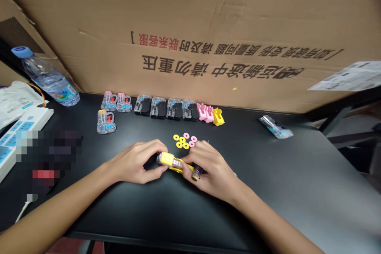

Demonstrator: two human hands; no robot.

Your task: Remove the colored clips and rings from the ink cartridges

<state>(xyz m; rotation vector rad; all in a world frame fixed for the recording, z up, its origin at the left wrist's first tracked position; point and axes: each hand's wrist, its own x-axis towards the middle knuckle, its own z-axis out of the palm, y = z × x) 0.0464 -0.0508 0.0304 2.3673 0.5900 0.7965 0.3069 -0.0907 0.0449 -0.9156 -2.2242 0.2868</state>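
From the head camera, the left hand (133,162) and right hand (212,170) both close their grip on a yellow plastic piece (174,162), held over the black worktop (268,206). A small dark-capped tube (196,174) sits against the right palm (what joins it to the piece is hidden). Yellow and pink rings (184,141) lie just beyond, with clear plastic parts (162,108) in a row farther back.

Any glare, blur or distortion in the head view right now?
Head view: the left hand, right hand and yellow plastic part look reasonably sharp; pale glare lies across the black tabletop at lower right; a pixelated patch hides the left side; wide-angle distortion bows the table's near edge.
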